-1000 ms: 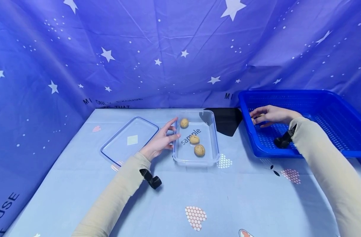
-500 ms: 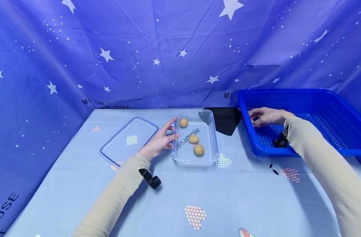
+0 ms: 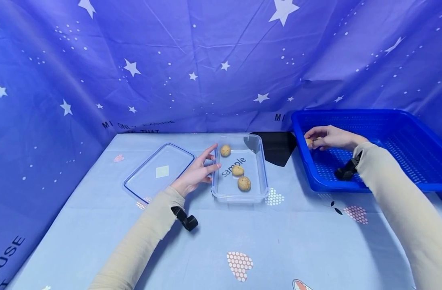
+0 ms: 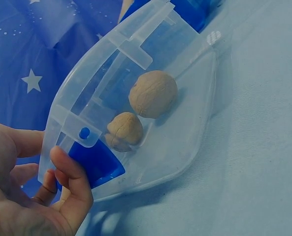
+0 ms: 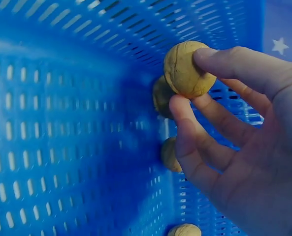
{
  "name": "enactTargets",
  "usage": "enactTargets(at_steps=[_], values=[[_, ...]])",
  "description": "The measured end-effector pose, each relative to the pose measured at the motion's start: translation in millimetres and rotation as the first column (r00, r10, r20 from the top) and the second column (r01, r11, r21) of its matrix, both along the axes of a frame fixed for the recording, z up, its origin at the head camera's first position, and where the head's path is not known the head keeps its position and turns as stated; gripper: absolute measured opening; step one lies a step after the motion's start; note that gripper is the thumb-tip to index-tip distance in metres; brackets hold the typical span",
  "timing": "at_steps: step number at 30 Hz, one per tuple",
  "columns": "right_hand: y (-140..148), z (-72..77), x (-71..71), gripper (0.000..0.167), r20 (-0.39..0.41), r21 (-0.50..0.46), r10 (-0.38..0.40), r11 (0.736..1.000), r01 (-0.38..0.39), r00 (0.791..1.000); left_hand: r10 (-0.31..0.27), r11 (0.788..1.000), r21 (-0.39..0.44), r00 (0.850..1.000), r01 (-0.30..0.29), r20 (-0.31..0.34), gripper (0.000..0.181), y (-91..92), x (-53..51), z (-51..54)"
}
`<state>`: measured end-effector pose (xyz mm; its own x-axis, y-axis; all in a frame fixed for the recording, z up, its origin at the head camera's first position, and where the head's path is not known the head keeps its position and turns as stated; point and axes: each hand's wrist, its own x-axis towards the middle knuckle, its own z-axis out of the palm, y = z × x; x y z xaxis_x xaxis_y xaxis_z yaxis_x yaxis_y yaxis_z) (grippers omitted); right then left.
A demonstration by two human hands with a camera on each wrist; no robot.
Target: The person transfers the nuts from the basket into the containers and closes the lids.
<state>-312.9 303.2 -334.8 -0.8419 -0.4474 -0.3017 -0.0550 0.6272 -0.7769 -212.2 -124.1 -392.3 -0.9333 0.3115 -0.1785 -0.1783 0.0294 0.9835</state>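
Three walnuts [image 3: 237, 170] already lie in the clear box [image 3: 256, 173]; its lid [image 3: 159, 172] is off, nearby. The right hand [image 3: 335, 137] pinches another walnut [image 5: 185, 69] inside the blue basket [image 3: 351, 187] — at least three more walnuts [image 5: 170, 155] are left there. The left hand [image 3: 196, 172], fingers spread, touches the box's side.

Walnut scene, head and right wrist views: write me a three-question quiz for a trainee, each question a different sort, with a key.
1. Count: how many walnuts lie in the clear box?
2. True or false: the lid is on the box.
3. Choose: the right hand holds
A) the lid
B) the box
C) a walnut

Key
1. Three.
2. False; it lies beside the box, on the tablecloth.
3. C; the hand is inside the blue basket.
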Motion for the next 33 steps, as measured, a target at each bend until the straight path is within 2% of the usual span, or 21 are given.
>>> enactTargets(at_steps=[9, 18, 33], values=[[0.4, 7.5, 1.9, 0.044, -0.05, -0.008, -0.084, 0.996, 0.083, 0.995, -0.004, 1.0, 0.01, 1.0, 0.004, -0.005, 0.073, 0.5, -0.1, 0.6], [2.4, 14.6, 5.4, 0.044, -0.072, -0.024, -0.095, 0.995, 0.093, 0.993, -0.002, 1.0, 0.017, 1.0, 0.002, 0.001, 0.073, 0.7, -0.8, -0.9], [5.1, 35.8, 14.1, 0.047, -0.107, -0.023, -0.088, 0.996, 0.086, 0.99, 0.003, 1.0, 0.006, 1.0, -0.003, 0.004, 0.073, 0.7, -0.4, -0.2]])
